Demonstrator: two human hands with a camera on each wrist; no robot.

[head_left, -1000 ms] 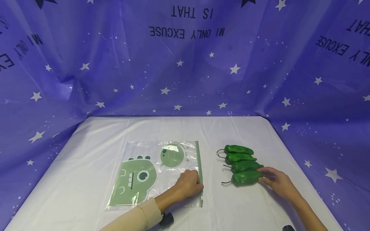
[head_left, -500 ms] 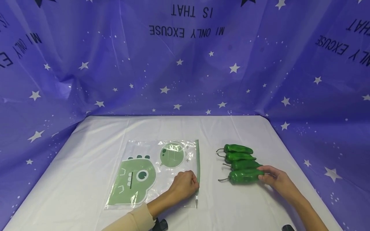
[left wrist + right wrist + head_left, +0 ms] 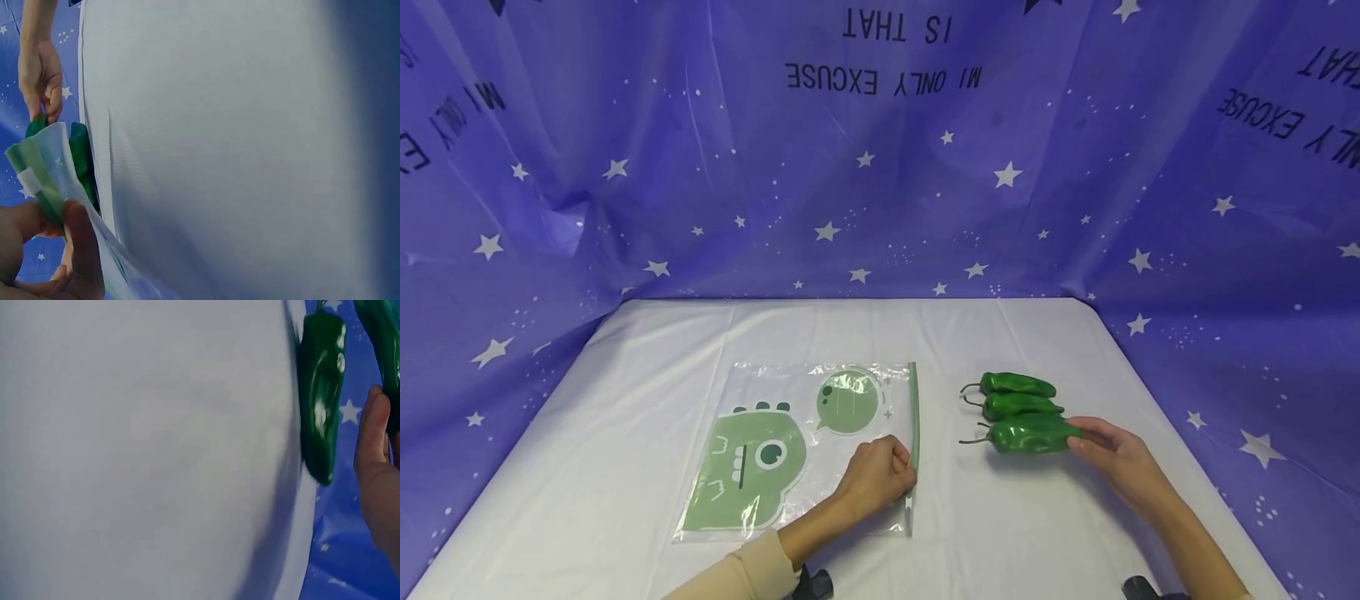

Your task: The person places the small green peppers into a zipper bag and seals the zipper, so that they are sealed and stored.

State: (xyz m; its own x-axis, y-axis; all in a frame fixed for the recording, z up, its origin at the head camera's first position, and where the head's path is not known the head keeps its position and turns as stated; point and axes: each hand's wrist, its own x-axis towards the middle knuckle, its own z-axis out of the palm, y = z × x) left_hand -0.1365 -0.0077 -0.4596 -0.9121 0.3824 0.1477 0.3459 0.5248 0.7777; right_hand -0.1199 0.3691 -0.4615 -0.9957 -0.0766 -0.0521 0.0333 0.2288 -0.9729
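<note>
My left hand (image 3: 876,477) pinches the green zip edge (image 3: 914,408) of a clear zip bag (image 3: 842,467) printed with a green dinosaur. In the left wrist view that edge stands up from thumb and fingers, with a white slider (image 3: 29,181) on it. My right hand (image 3: 1118,462) holds a long green pepper (image 3: 1030,435) by its tip, stem pointing left. It hangs over another pepper, mostly hidden behind it. Farther back lie two more green peppers, one (image 3: 1021,407) in front of the other (image 3: 1018,384). The right wrist view shows the held pepper (image 3: 384,344) raised beside a lying pepper (image 3: 322,394).
A white cloth (image 3: 820,329) covers the table. Purple sheeting (image 3: 880,208) with stars and lettering rises at the back and both sides. Dark wrist devices (image 3: 820,583) show at the bottom edge.
My right hand has lifted the nearest pepper and moved it up and left, so it now overlaps the pepper behind. My left hand has drawn slightly left, raising the bag's zip edge.
</note>
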